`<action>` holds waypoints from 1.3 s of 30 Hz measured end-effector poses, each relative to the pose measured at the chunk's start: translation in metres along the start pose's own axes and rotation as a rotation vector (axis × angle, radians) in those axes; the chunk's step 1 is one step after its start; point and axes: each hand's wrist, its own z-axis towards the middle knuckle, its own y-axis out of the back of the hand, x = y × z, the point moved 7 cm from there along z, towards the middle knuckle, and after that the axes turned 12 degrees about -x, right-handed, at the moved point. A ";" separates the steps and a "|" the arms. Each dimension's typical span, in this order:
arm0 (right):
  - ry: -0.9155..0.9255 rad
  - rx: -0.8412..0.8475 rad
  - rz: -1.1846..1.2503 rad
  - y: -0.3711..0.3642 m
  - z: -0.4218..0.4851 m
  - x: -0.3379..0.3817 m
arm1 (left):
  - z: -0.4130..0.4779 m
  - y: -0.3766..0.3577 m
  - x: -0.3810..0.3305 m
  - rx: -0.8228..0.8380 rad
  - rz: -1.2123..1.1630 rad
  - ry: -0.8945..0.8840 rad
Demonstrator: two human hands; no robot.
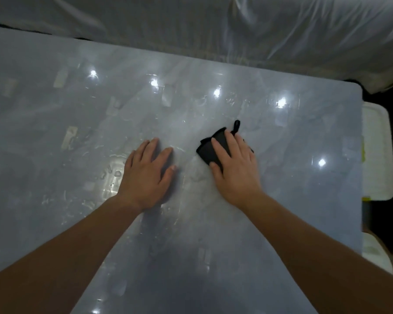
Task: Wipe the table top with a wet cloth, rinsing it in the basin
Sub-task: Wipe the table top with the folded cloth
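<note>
A glossy grey table top (281, 200) fills most of the view, streaked with water drops and mirroring ceiling lights. A folded black cloth (210, 149) with a small loop lies on it right of centre. My right hand (234, 171) presses flat on the cloth with straight fingers, and the thumb lies along the cloth's near edge. My left hand (146, 175) rests flat on the wet surface to the left of the cloth, fingers spread, holding nothing. No basin shows clearly.
Furniture under a clear plastic sheet (259, 30) runs along the table's far edge. A white plastic object (377, 155) sits just beyond the right edge, with another pale one (374, 252) lower down. The table's right edge is near my right hand.
</note>
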 end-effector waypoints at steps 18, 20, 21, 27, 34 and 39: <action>0.027 -0.085 0.022 -0.002 0.131 0.001 | 0.133 0.008 0.001 -0.062 0.128 -0.077; 0.114 -0.032 0.045 -0.004 0.125 0.002 | 0.137 0.008 0.005 -0.057 0.128 -0.080; 0.106 -0.048 0.041 0.001 0.121 -0.013 | 0.140 0.008 0.005 -0.057 0.119 -0.083; -0.421 -0.216 -0.036 0.031 0.138 -0.099 | 0.150 0.009 -0.001 -0.045 0.089 -0.074; 0.031 -0.081 0.016 -0.008 0.201 0.011 | 0.153 0.014 0.003 -0.071 0.086 -0.117; -0.052 -0.154 0.026 0.007 0.195 -0.040 | 0.153 0.010 0.007 -0.053 0.008 -0.138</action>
